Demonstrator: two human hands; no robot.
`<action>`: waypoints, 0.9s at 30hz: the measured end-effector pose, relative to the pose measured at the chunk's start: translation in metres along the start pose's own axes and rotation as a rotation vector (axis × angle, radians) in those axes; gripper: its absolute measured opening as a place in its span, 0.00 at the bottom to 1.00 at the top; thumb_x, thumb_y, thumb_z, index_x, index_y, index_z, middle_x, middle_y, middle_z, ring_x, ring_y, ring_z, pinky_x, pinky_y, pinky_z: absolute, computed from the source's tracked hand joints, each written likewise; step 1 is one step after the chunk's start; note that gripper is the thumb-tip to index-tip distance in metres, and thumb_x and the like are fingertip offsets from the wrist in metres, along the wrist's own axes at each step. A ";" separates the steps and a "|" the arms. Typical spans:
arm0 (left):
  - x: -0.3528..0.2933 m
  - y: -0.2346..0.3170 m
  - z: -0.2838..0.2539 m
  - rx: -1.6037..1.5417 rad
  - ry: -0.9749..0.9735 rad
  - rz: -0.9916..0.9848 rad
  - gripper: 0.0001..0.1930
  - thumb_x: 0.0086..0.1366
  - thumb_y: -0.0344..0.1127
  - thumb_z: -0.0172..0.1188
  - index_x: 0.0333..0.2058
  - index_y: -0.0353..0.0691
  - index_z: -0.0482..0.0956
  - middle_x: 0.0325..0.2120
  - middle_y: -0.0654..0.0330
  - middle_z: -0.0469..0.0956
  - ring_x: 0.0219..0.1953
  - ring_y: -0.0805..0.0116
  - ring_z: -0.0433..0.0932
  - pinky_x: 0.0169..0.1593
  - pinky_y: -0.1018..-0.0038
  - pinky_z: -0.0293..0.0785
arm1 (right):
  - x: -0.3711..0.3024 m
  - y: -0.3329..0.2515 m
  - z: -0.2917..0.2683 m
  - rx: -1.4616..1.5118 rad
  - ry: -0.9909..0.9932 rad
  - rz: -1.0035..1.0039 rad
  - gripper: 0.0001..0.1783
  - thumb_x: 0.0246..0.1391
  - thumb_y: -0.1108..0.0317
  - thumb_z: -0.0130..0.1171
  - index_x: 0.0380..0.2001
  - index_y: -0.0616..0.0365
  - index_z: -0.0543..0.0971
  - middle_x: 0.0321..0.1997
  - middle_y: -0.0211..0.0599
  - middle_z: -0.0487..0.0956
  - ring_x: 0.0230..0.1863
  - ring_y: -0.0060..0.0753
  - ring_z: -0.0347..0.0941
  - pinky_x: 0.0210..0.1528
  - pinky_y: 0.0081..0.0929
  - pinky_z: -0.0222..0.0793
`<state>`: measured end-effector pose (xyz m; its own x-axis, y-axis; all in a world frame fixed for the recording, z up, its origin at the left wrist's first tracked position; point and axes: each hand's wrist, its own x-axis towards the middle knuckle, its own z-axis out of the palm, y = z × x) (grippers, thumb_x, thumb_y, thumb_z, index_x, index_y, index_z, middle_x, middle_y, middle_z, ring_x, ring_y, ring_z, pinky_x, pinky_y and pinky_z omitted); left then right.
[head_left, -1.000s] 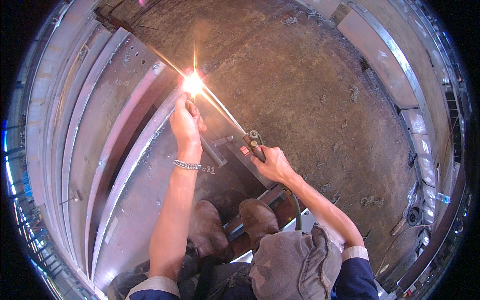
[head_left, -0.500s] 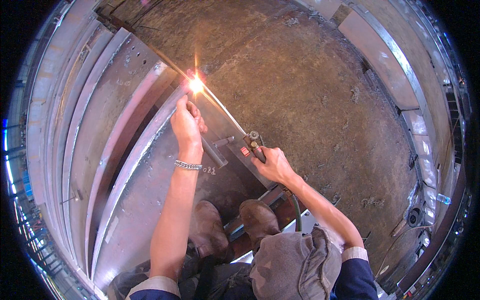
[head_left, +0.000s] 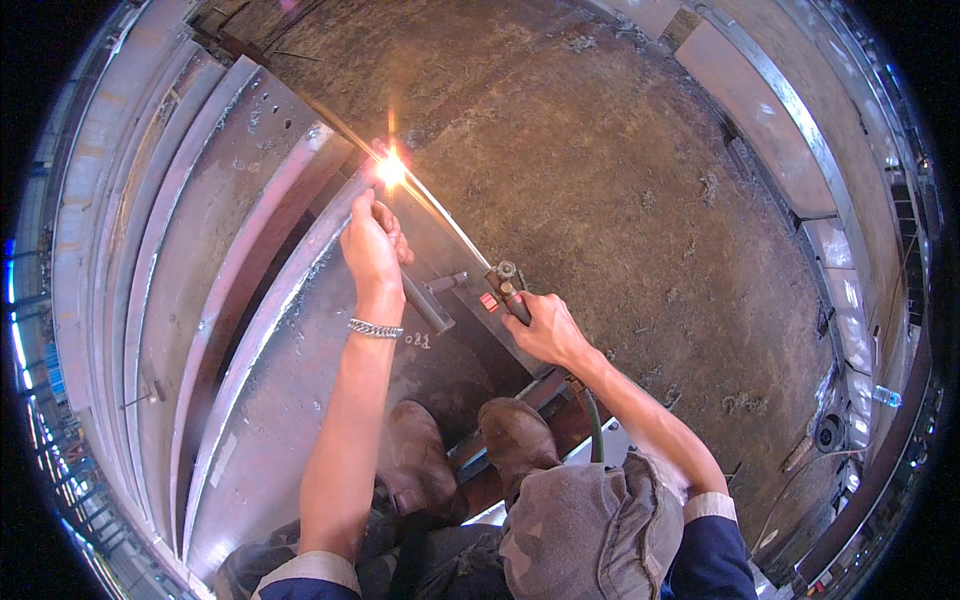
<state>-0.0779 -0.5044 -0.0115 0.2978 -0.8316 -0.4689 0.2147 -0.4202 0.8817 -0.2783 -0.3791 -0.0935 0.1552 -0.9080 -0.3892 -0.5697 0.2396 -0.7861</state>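
My right hand (head_left: 550,328) is closed around the handle of a gas cutting torch (head_left: 507,284), whose long tube slants up and left. A bright flame with orange sparks (head_left: 390,170) burns at its far end, at the edge of a steel plate (head_left: 300,345). Just below the glare is my left hand (head_left: 374,240), its fingers curled and the thumb side toward the flame. Whatever those fingers hold is hidden by the hand and the glare. A short metal bar (head_left: 428,308) lies on the plate beside the left wrist, which wears a chain bracelet (head_left: 375,328).
More steel plates (head_left: 190,230) stand in curved-looking rows at the left. My boots (head_left: 517,437) are close below the torch, and a green hose (head_left: 596,425) runs down from it. Brown, debris-strewn ground (head_left: 640,200) spreads to the right. A plastic bottle (head_left: 886,397) is at the far right.
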 end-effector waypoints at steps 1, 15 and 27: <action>0.000 0.000 0.000 -0.001 -0.002 -0.003 0.23 0.71 0.50 0.46 0.17 0.47 0.62 0.10 0.68 0.58 0.10 0.74 0.58 0.17 0.73 0.56 | 0.000 0.000 0.000 0.001 0.005 -0.003 0.16 0.53 0.62 0.60 0.29 0.68 0.77 0.24 0.65 0.77 0.34 0.69 0.77 0.41 0.55 0.73; -0.005 0.005 0.003 0.008 0.016 -0.055 0.21 0.72 0.51 0.47 0.20 0.49 0.60 0.10 0.72 0.54 0.11 0.77 0.54 0.20 0.74 0.55 | 0.002 0.003 0.003 -0.029 -0.016 0.020 0.16 0.52 0.61 0.59 0.32 0.67 0.78 0.26 0.65 0.78 0.36 0.68 0.78 0.44 0.55 0.73; 0.005 -0.005 -0.002 -0.028 0.029 -0.008 0.21 0.71 0.50 0.49 0.19 0.51 0.61 0.10 0.71 0.55 0.10 0.78 0.54 0.18 0.75 0.54 | 0.002 0.004 0.009 -0.039 0.021 0.008 0.15 0.56 0.62 0.59 0.30 0.67 0.75 0.22 0.61 0.76 0.28 0.64 0.75 0.33 0.50 0.69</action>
<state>-0.0757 -0.5061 -0.0185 0.3224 -0.8172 -0.4777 0.2430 -0.4162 0.8762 -0.2734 -0.3770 -0.1021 0.1333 -0.9133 -0.3848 -0.6023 0.2337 -0.7633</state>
